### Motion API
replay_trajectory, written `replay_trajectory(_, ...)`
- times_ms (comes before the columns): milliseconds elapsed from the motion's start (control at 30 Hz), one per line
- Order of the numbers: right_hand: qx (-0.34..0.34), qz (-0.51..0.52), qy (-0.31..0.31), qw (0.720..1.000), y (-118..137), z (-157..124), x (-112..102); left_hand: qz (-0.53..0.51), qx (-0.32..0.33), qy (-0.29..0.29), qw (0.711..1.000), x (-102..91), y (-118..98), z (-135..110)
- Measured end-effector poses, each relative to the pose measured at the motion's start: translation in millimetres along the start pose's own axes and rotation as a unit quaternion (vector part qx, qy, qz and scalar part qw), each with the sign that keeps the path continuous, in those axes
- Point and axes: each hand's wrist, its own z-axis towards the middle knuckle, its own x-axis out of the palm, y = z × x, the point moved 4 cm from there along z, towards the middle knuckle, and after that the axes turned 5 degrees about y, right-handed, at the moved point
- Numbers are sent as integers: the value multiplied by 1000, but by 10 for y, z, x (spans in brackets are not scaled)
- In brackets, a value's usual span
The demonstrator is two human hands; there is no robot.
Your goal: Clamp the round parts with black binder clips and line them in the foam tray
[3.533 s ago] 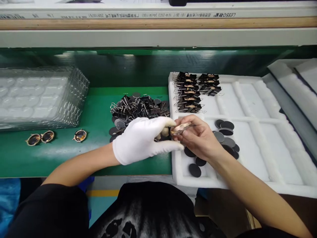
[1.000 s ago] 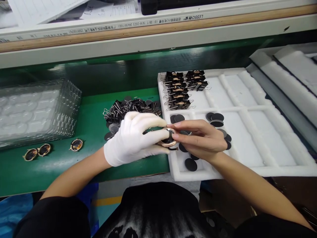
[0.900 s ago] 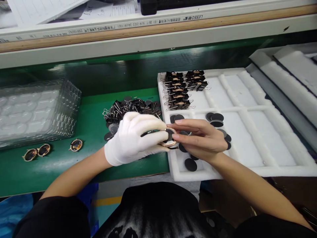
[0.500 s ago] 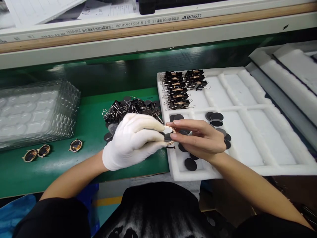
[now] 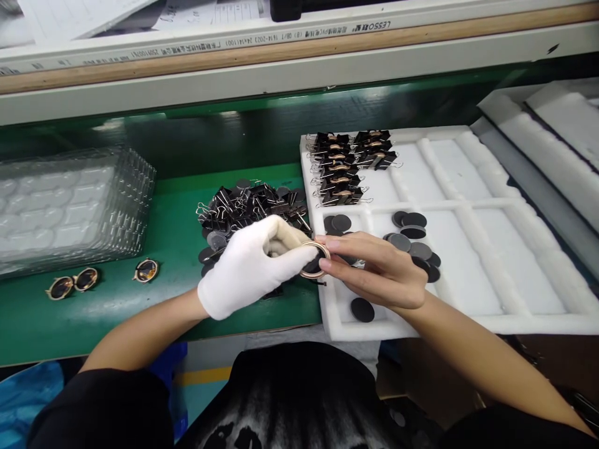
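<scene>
In the head view, my white-gloved left hand [image 5: 246, 268] pinches a gold-coloured ring [image 5: 306, 275] from the left, its thumb lying over the rim. A dark disc [image 5: 315, 262] shows inside the ring. From the right, the thumb and index finger of my bare right hand [image 5: 386, 268] grip the same ring. Behind the gloved hand lies a heap of black binder clips [image 5: 255, 202], mixed with dark discs. More loose black discs [image 5: 362, 310] rest in the white foam tray [image 5: 334, 327] under and beside my right hand.
Clipped gold-edged pieces [image 5: 339, 168] stand in two rows at the tray's back left. Stacked clear plastic trays [image 5: 60, 212] are on the left. Small round gold-rimmed pieces [image 5: 146, 270] lie on the green table [image 5: 163, 293]. Foam sheets [image 5: 547, 131] lean at the right; a ledge crosses the back.
My left thumb has moved onto the ring's face, and the fingers have curled behind it. The dark disc, earlier partly across the ring, now fills more of it. My right hand keeps its grip.
</scene>
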Motion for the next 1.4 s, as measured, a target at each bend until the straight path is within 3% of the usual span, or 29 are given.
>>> replay_trajectory(67, -85, -25, -23, 996, 109, 58, -25, -23, -11, 6, 1000, 17, 8, -3)
replay_trajectory(133, -102, -27, -11, 994, 180, 131, -38, -27, -11, 8, 1000, 20, 8, -3)
replay_trajectory(233, -94, -7, 11, 995, 253, 214, -60, -16, 10, 9, 1000, -5, -6, 13)
replay_trajectory(467, -95, -2, -2, 995, 277, 212, -89, 44, 64, 16, 997, -68, -40, 44)
replay_trajectory(633, -78, -6, 31, 996, 236, 139, -74, 160, 172, -24, 972, -66, -128, -6)
replay_trajectory(800, -7, -5, 38, 999, 62, 10, -35, 224, 198, -52, 953, -99, -187, -33)
replay_trajectory(900, 18, 12, 34, 999, -17, -39, -6, 183, 167, -40, 968, -139, -214, -27)
replay_trajectory(1067, 25, 8, 19, 999, -33, -41, 9, 62, 41, 28, 997, -100, -147, 8)
replay_trajectory(1400, 24, 9, 31, 999, 56, -29, -45, -22, 38, -4, 999, 55, -64, -24)
